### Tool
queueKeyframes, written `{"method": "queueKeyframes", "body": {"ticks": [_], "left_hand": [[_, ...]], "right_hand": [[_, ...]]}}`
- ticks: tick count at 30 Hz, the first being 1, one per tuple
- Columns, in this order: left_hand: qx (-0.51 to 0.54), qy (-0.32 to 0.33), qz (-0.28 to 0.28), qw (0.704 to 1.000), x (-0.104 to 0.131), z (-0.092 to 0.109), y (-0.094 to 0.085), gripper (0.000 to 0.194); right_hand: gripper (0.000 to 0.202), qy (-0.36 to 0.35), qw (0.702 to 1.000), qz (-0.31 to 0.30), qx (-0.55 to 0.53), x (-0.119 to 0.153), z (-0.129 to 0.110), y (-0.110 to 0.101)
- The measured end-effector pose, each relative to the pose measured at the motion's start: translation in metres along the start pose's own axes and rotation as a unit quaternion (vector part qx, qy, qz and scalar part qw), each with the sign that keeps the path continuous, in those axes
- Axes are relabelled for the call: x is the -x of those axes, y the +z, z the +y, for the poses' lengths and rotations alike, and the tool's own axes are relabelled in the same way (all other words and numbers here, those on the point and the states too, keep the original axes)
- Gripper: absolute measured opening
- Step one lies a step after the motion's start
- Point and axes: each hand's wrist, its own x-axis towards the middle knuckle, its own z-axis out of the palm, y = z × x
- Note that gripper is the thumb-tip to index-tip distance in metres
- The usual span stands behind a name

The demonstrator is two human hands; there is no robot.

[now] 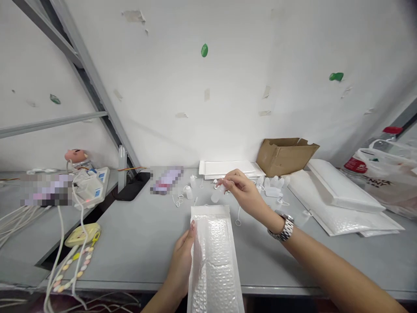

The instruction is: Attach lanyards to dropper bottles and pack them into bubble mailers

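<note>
My left hand [183, 256] grips the left edge of a white bubble mailer [217, 261], its thumb lying on the front face. The mailer stands out over the table's front edge, its flap end pointing away from me. Just beyond that end, my right hand [237, 186] pinches a small translucent plastic bottle [215, 196] between thumb and fingers. A silver watch sits on the right wrist. Several similar small bottles [273, 191] with white loops lie to the right of this hand, and a few more [188, 192] stand to its left.
An open cardboard box [286, 158] and a stack of white packaging [228, 168] stand against the wall. More bubble mailers [345, 204] are piled at right, beside a plastic bag [387, 178]. A power strip [97, 189], cables and a yellow case [83, 234] with a beaded strap occupy the left.
</note>
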Motion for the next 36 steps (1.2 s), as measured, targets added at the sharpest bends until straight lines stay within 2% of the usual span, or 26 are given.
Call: {"method": "queueKeyframes", "body": {"ticks": [3, 5, 7, 9, 12, 14, 19, 22, 26, 31, 32, 34, 36], "left_hand": [[-0.001, 0.010, -0.025, 1.000, 0.002, 0.000, 0.000, 0.036], [0.000, 0.012, -0.040, 0.999, 0.002, 0.000, 0.000, 0.038], [0.001, 0.017, -0.059, 0.998, 0.001, -0.002, -0.001, 0.040], [0.001, 0.029, -0.073, 0.997, 0.000, -0.004, -0.002, 0.042], [-0.011, 0.038, -0.069, 0.997, 0.000, -0.004, -0.003, 0.046], [-0.019, 0.042, -0.056, 0.997, 0.000, -0.004, -0.003, 0.049], [-0.020, 0.046, -0.054, 0.997, 0.002, -0.001, -0.002, 0.051], [-0.022, 0.046, -0.049, 0.997, 0.002, -0.001, -0.002, 0.052], [-0.030, 0.043, -0.030, 0.998, 0.001, -0.001, -0.002, 0.050], [-0.024, 0.047, -0.013, 0.999, 0.003, -0.002, 0.000, 0.040], [-0.018, 0.048, -0.014, 0.999, 0.003, -0.002, 0.000, 0.039], [0.003, 0.055, -0.006, 0.998, 0.004, 0.001, 0.000, 0.041], [0.025, 0.070, 0.039, 0.996, 0.006, 0.007, 0.000, 0.042]], "right_hand": [[0.022, -0.010, 0.997, -0.071, -0.006, 0.013, -0.009, 0.000], [0.019, 0.017, 0.995, -0.096, 0.000, 0.019, -0.007, 0.005], [0.013, 0.073, 0.992, -0.098, -0.028, 0.023, -0.003, 0.010], [0.016, 0.130, 0.984, -0.094, -0.077, 0.027, 0.001, 0.014], [0.015, 0.172, 0.978, -0.070, -0.093, 0.032, 0.004, 0.021], [0.018, 0.167, 0.981, -0.067, -0.078, 0.036, 0.003, 0.023], [0.020, 0.101, 0.983, -0.127, -0.089, 0.041, -0.002, 0.024], [0.020, 0.116, 0.985, -0.112, -0.060, 0.041, -0.001, 0.023], [0.038, 0.092, 0.990, -0.105, 0.007, 0.044, 0.002, 0.024], [0.041, 0.055, 0.982, -0.179, -0.011, 0.048, -0.003, 0.025], [0.035, 0.046, 0.983, -0.176, -0.015, 0.049, -0.005, 0.023], [0.020, 0.030, 0.994, -0.103, -0.002, 0.053, -0.010, 0.018], [0.041, 0.042, 0.999, -0.014, 0.011, 0.060, -0.016, 0.011]]}}
